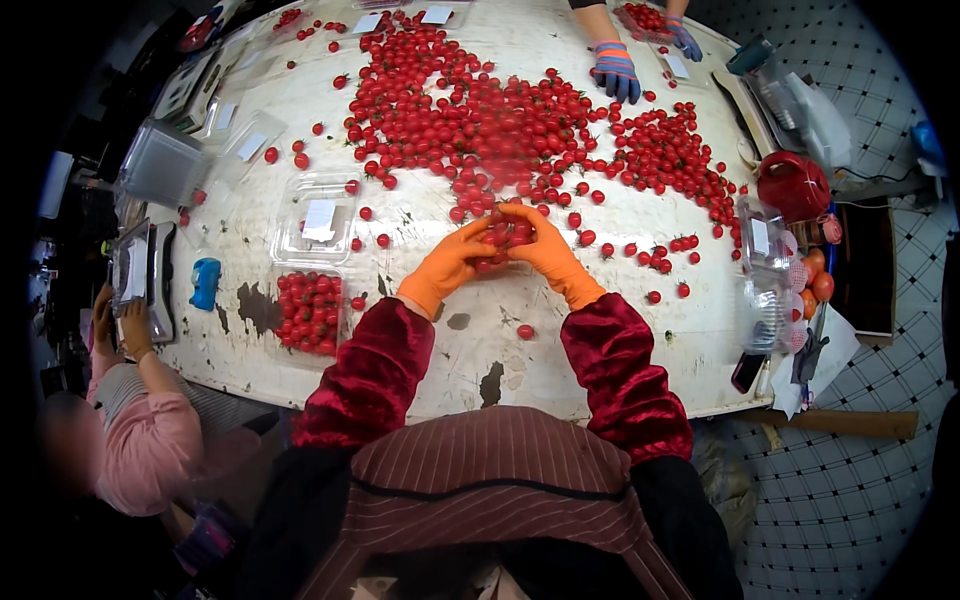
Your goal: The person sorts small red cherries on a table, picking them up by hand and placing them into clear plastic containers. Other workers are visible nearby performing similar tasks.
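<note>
In orange gloves, my left hand (442, 268) and my right hand (552, 258) are cupped toward each other at the near edge of a big heap of cherry tomatoes (440, 125). Several cherry tomatoes (507, 235) are gathered between my curled fingers. To the left of my left hand, a clear plastic box (342, 325) stands full of cherry tomatoes, its lid (315, 215) folded back on the far side. One loose tomato (525, 332) lies nearer to me, between my forearms.
Stacked clear boxes (165, 160), a scale (160, 285) and a blue tape dispenser (205, 283) are at the left. A person in pink (150, 440) works there; another person's blue-gloved hand (615, 70) rests beyond the heap. Plastic boxes (762, 240) and a phone (747, 372) line the right edge.
</note>
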The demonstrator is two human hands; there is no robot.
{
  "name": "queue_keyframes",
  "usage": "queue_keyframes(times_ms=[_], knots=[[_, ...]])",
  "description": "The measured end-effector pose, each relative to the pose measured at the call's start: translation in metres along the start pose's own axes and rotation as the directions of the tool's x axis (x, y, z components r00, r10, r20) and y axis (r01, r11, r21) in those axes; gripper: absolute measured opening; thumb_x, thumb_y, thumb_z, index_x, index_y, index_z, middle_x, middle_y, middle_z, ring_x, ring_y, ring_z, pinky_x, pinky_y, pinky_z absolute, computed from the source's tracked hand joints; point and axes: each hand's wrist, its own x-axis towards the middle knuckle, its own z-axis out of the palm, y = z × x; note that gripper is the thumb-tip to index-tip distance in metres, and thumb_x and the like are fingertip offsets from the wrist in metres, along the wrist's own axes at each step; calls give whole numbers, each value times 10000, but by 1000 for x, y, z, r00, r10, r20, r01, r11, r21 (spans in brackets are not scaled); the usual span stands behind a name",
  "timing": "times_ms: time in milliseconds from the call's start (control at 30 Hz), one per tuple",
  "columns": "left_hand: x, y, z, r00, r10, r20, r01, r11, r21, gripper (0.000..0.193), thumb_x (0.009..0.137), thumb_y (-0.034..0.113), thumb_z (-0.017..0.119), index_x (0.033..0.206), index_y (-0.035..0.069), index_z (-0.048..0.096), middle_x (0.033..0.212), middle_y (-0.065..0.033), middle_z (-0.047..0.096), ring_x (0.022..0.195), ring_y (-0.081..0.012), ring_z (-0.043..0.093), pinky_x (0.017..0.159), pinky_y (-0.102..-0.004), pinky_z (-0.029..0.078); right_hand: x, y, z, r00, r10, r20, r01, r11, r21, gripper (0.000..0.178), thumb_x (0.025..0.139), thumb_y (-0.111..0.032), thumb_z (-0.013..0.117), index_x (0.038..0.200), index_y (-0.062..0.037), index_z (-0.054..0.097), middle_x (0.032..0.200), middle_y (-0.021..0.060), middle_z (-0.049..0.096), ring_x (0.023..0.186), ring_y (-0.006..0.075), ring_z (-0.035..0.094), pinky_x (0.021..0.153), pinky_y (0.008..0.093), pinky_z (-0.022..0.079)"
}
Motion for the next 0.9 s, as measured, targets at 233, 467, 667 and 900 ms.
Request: queue_keyframes(times_ms=[233,467,667,900], knots=[[20,-25,22,966,-73,-248,-120,726,-677,499,961,459,515,1321,114,503,1371,-129,497,1245,-327,492,1033,-560,407,-6,-13,48,967,-249,51,154,413,-898,473,739,24,635,1197,-87,607,1336,186,485,1144,367,523,905,389,514],[-10,-34,39,974,206,-95,-216,714,-666,560,968,443,346,1426,130,423,1464,-133,424,1341,-430,377,1154,-579,238,-46,1,96,818,-547,181,359,238,-902,405,777,-49,622,1181,-70,615,1336,162,507,1212,390,485,1024,513,382],[-19,-19,43,957,265,-114,-244,531,-812,547,965,324,325,1486,162,358,1527,-123,359,1401,-410,310,1154,-606,209,-83,-15,66,755,-655,30,461,498,-735,382,790,-4,636,1170,-48,628,1206,136,595,1148,329,544,1000,430,419],[-49,-6,68,962,273,4,-160,574,-803,568,963,337,323,1509,177,329,1578,-128,268,1448,-391,231,1136,-646,172,-91,-6,34,772,-557,-307,277,728,-627,331,848,-63,670,1176,-40,632,1141,117,621,1061,254,597,927,351,464]])
